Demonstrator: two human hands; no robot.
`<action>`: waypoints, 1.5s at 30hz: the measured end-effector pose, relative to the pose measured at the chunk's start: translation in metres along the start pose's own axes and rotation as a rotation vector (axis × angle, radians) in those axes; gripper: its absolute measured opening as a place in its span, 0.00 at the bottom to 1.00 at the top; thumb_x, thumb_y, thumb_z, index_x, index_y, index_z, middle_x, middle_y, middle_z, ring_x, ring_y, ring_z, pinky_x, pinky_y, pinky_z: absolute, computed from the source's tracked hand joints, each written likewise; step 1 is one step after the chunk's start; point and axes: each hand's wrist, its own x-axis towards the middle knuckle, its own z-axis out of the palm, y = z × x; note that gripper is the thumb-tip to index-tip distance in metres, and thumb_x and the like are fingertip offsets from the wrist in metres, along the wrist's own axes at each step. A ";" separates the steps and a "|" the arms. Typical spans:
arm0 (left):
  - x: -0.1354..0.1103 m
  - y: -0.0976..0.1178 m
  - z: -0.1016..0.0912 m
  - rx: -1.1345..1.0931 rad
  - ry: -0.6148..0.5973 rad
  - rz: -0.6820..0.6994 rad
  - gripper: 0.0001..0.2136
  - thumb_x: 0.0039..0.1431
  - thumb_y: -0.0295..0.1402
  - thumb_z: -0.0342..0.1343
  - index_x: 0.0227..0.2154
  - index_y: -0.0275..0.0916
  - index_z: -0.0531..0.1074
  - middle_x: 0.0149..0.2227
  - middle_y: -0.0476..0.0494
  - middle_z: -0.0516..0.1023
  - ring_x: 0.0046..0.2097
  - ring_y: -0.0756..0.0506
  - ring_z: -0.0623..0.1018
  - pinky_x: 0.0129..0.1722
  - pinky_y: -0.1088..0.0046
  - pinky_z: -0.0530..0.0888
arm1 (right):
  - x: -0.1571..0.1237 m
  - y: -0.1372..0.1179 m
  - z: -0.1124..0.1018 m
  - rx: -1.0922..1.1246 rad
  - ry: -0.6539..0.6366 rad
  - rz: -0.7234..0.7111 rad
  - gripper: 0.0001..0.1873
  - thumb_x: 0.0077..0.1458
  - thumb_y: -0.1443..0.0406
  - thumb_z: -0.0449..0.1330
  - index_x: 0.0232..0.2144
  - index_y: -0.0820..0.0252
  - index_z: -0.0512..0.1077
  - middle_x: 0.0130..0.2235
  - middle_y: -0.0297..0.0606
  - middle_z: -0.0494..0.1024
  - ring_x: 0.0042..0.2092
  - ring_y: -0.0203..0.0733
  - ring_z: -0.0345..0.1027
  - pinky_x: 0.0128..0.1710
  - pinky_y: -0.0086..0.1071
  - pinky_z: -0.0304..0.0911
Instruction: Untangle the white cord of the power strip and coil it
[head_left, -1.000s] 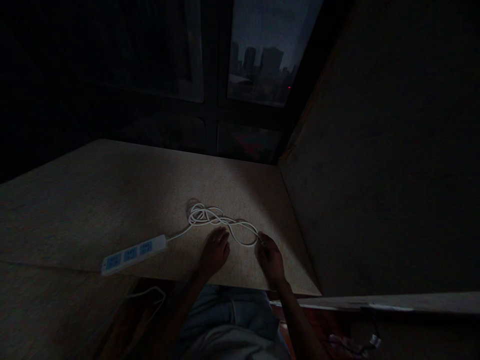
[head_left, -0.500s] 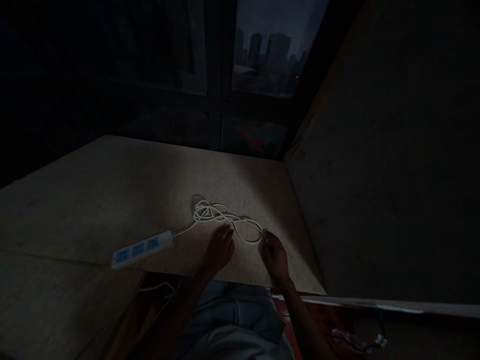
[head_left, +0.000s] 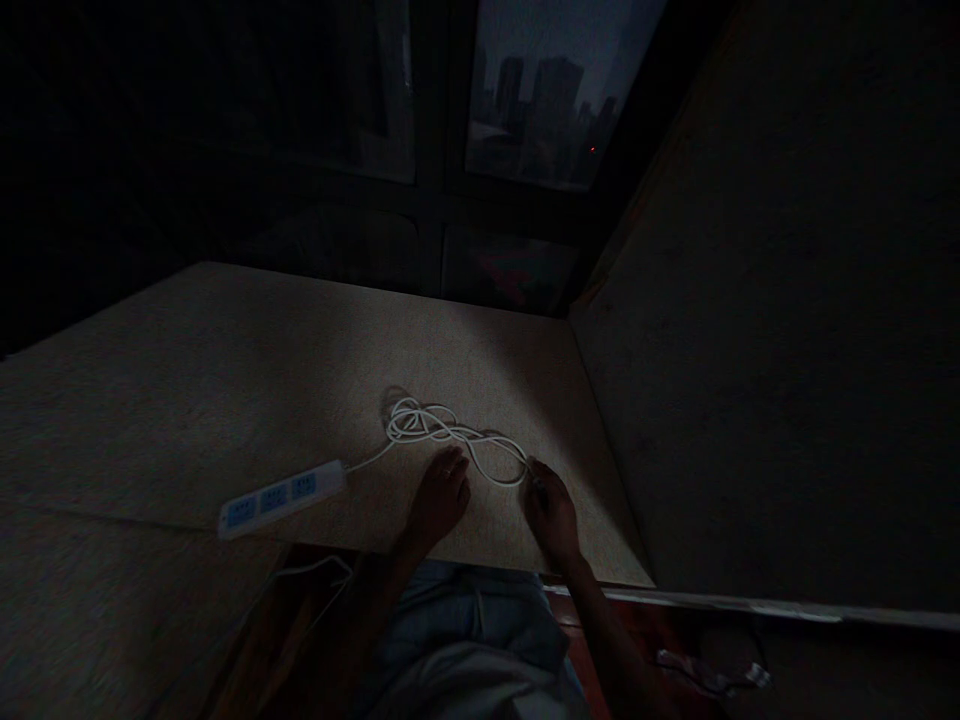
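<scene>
On the pale, flat tabletop (head_left: 300,360) before me, a white, oblong plastic power strip (head_left: 283,498) lies at ten o'clock, its looped white cable (head_left: 454,433) at twelve. My left hand (head_left: 441,495) sits at eleven, nearer me; my right hand (head_left: 551,508) at one, around the cable's end.

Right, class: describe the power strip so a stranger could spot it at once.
Start at the pale tabletop below the window, then look left of the left hand. There lies the power strip, a long white bar. Unlike the looped cord joined to its right end, it is straight and carries three blue socket panels.
</scene>
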 end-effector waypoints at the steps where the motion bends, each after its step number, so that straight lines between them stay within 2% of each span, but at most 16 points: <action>1: 0.000 0.000 0.000 -0.001 0.003 -0.003 0.16 0.64 0.29 0.47 0.52 0.31 0.70 0.59 0.33 0.68 0.62 0.38 0.65 0.62 0.54 0.65 | 0.000 0.000 0.000 -0.006 0.000 -0.001 0.23 0.61 0.65 0.52 0.58 0.62 0.66 0.58 0.49 0.70 0.59 0.49 0.64 0.58 0.47 0.63; 9: 0.002 0.002 -0.001 -0.050 0.038 -0.016 0.15 0.63 0.28 0.48 0.51 0.31 0.71 0.58 0.34 0.69 0.62 0.39 0.65 0.62 0.56 0.65 | -0.001 -0.001 -0.002 0.096 -0.015 0.063 0.23 0.62 0.61 0.53 0.59 0.60 0.66 0.59 0.49 0.69 0.58 0.50 0.65 0.57 0.48 0.63; 14: 0.003 -0.003 -0.001 -0.123 0.038 -0.033 0.12 0.64 0.28 0.48 0.46 0.34 0.73 0.56 0.35 0.71 0.61 0.40 0.66 0.61 0.56 0.67 | 0.002 -0.006 -0.005 0.140 0.004 0.127 0.24 0.61 0.59 0.57 0.57 0.61 0.66 0.57 0.49 0.70 0.57 0.49 0.66 0.57 0.46 0.64; 18: 0.004 -0.009 0.000 -0.235 0.051 -0.088 0.11 0.64 0.28 0.47 0.43 0.37 0.74 0.52 0.38 0.74 0.56 0.41 0.71 0.57 0.57 0.71 | 0.000 -0.003 -0.005 0.104 0.013 0.120 0.26 0.60 0.58 0.57 0.58 0.63 0.63 0.57 0.50 0.69 0.56 0.49 0.66 0.57 0.45 0.64; 21: 0.004 -0.013 0.002 -0.302 0.057 -0.135 0.11 0.64 0.29 0.48 0.42 0.38 0.75 0.49 0.40 0.76 0.53 0.42 0.74 0.55 0.58 0.73 | -0.007 0.000 -0.006 -0.010 0.045 0.082 0.25 0.62 0.58 0.56 0.59 0.62 0.64 0.59 0.50 0.67 0.59 0.50 0.62 0.59 0.49 0.61; 25: 0.002 -0.015 0.000 -0.335 0.045 -0.143 0.11 0.64 0.29 0.48 0.43 0.38 0.75 0.49 0.41 0.76 0.54 0.43 0.73 0.56 0.58 0.72 | -0.018 0.003 -0.007 -0.119 0.062 0.066 0.23 0.64 0.58 0.53 0.58 0.58 0.66 0.61 0.47 0.65 0.61 0.49 0.59 0.61 0.49 0.59; 31: 0.001 -0.014 -0.001 -0.361 0.059 -0.134 0.11 0.64 0.30 0.48 0.42 0.38 0.75 0.49 0.41 0.77 0.54 0.43 0.74 0.56 0.58 0.72 | -0.023 0.006 -0.004 -0.160 0.078 0.039 0.24 0.64 0.57 0.54 0.58 0.61 0.66 0.59 0.49 0.68 0.60 0.51 0.60 0.60 0.50 0.61; 34: 0.000 -0.017 0.000 -0.428 0.073 -0.174 0.11 0.64 0.31 0.48 0.41 0.38 0.76 0.48 0.41 0.77 0.52 0.43 0.75 0.55 0.59 0.72 | -0.021 0.006 -0.004 -0.151 0.075 0.049 0.23 0.64 0.57 0.54 0.57 0.60 0.67 0.58 0.48 0.69 0.60 0.51 0.61 0.59 0.51 0.61; 37: 0.001 -0.019 -0.001 -0.525 0.084 -0.248 0.11 0.64 0.32 0.49 0.41 0.38 0.76 0.44 0.41 0.79 0.47 0.44 0.77 0.50 0.63 0.75 | -0.020 0.004 -0.005 -0.130 0.088 0.061 0.22 0.64 0.57 0.54 0.56 0.58 0.69 0.57 0.48 0.70 0.59 0.51 0.62 0.59 0.51 0.60; 41: 0.019 -0.012 -0.010 -0.600 0.082 -0.271 0.12 0.65 0.33 0.48 0.41 0.37 0.76 0.41 0.42 0.79 0.44 0.46 0.78 0.46 0.67 0.76 | -0.019 0.004 -0.008 -0.130 0.076 0.045 0.22 0.64 0.57 0.54 0.57 0.57 0.68 0.57 0.47 0.70 0.59 0.52 0.62 0.59 0.51 0.60; 45: 0.057 -0.002 -0.013 -0.527 -0.004 -0.078 0.12 0.65 0.34 0.48 0.46 0.40 0.75 0.46 0.42 0.78 0.49 0.45 0.76 0.52 0.65 0.72 | -0.019 0.005 -0.009 -0.136 0.065 0.033 0.23 0.64 0.58 0.54 0.58 0.58 0.68 0.58 0.48 0.70 0.60 0.52 0.61 0.59 0.51 0.60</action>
